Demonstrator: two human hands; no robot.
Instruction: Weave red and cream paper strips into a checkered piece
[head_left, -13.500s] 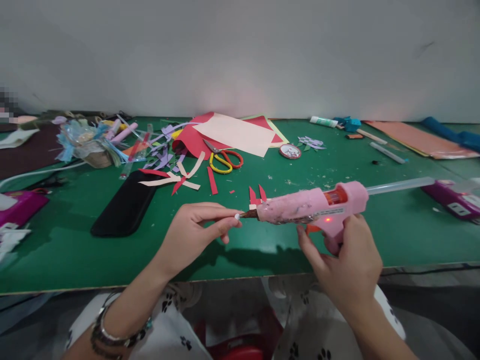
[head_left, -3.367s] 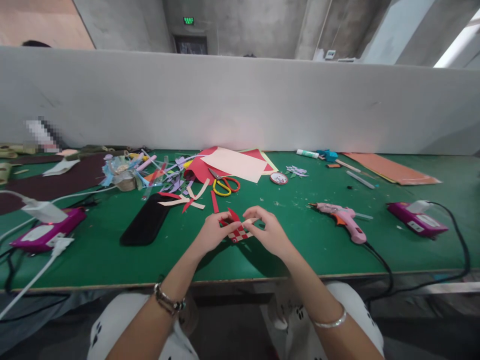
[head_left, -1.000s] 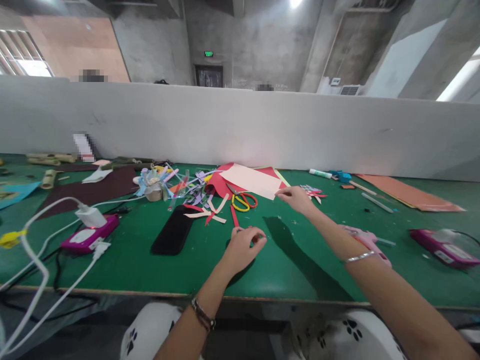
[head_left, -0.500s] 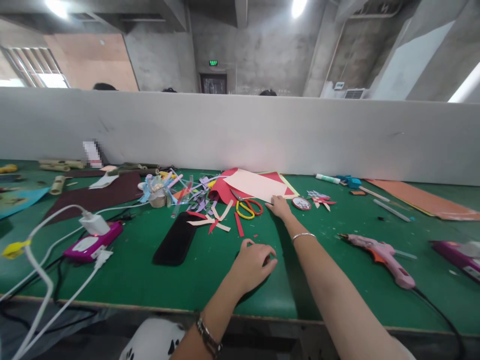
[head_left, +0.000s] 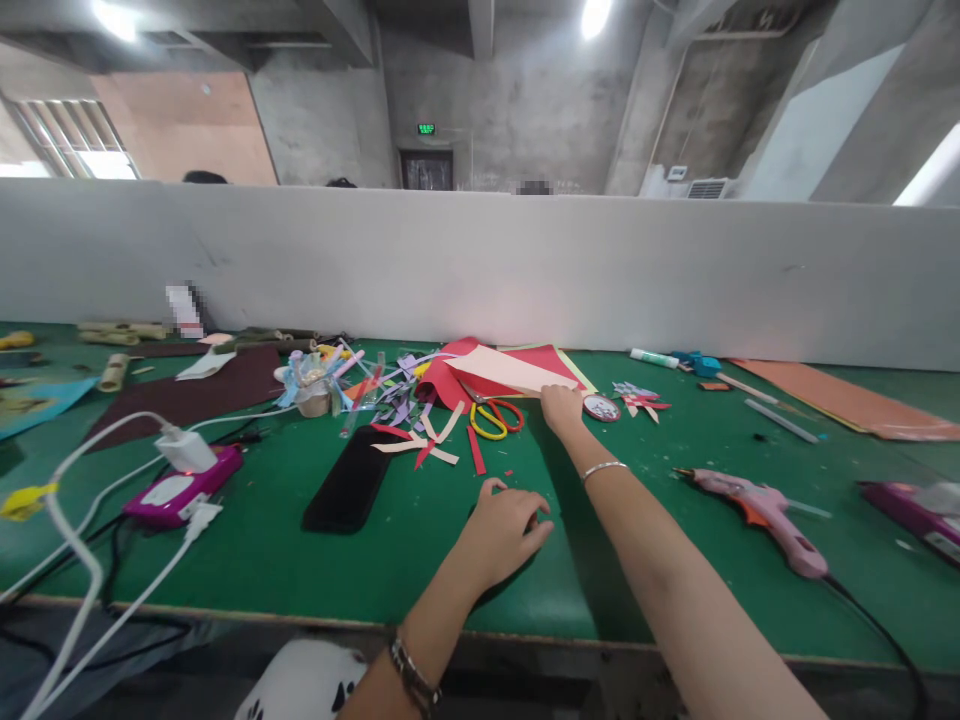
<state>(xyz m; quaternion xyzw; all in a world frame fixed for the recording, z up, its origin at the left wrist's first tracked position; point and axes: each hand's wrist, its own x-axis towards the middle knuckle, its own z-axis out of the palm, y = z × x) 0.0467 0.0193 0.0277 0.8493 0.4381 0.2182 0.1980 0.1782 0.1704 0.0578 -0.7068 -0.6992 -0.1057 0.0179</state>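
Note:
My right hand (head_left: 561, 407) reaches far across the green table (head_left: 420, 540) and pinches the near corner of a pale peach paper sheet (head_left: 510, 370), lifting its edge off the red sheets (head_left: 450, 380) below. My left hand (head_left: 504, 522) rests near the table's front, fingers curled over something small that I cannot see. Yellow and red scissors (head_left: 493, 416) lie just left of the right hand, and a small round tin (head_left: 601, 407) sits just to its right.
Paper strips and scraps (head_left: 409, 435) and a black case (head_left: 351, 480) lie to the left. A pink glue gun (head_left: 757, 503) with a cord lies on the right. Purple devices (head_left: 176, 485) with white cables sit at far left. A grey partition (head_left: 480, 260) bounds the table's back.
My right hand has closed on the corner of the peach sheet and raised its edge. My left hand has stayed in place near the front.

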